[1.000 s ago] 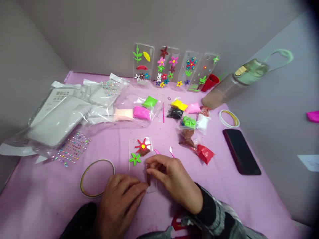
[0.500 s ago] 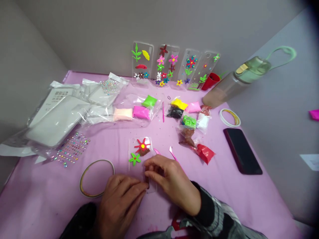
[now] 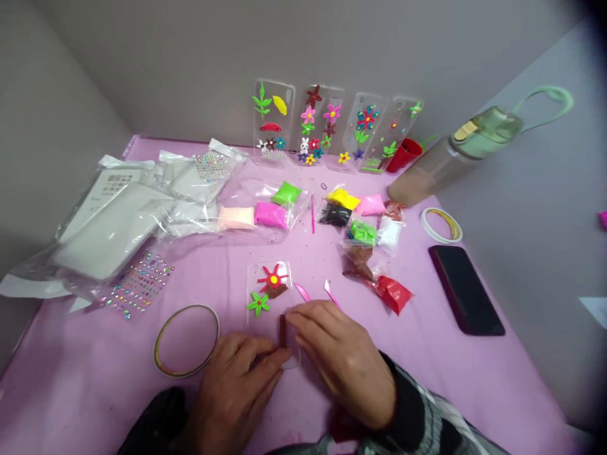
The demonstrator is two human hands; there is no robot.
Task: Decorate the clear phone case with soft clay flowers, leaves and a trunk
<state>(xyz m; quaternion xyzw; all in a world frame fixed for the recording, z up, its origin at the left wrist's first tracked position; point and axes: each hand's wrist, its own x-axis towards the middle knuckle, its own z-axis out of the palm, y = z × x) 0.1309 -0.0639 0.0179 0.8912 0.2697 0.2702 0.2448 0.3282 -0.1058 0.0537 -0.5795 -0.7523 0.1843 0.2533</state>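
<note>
A clear phone case [image 3: 253, 321] lies flat on the table in front of me. It bears a red clay flower with a yellow centre [image 3: 274, 278], a green clay flower [image 3: 258, 304] and a small brown clay piece [image 3: 276, 291]. A narrow brown clay strip [image 3: 282, 331] runs lengthwise on its lower part. My left hand [image 3: 244, 376] is closed, fingertips at the strip's lower end. My right hand [image 3: 339, 357] is closed too, its bent fingertips against the strip's upper right side. Two pink modelling tools, a blade [image 3: 302, 292] and a pointed one [image 3: 331, 292], lie beyond my right hand.
Bagged clay [image 3: 391, 293] in several colours lies beyond. Decorated cases [image 3: 274, 114] lean on the back wall. A bottle [image 3: 455, 151], tape roll [image 3: 441, 225] and phone [image 3: 466, 289] are right. Wrapped cases [image 3: 111, 234], a gem sheet [image 3: 140, 284] and a tape ring [image 3: 155, 344] are left.
My right hand has shifted right and its fingers have drawn back from over the brown strip, showing more of it. My left fingertips stay at its lower end. The view has moved slightly.
</note>
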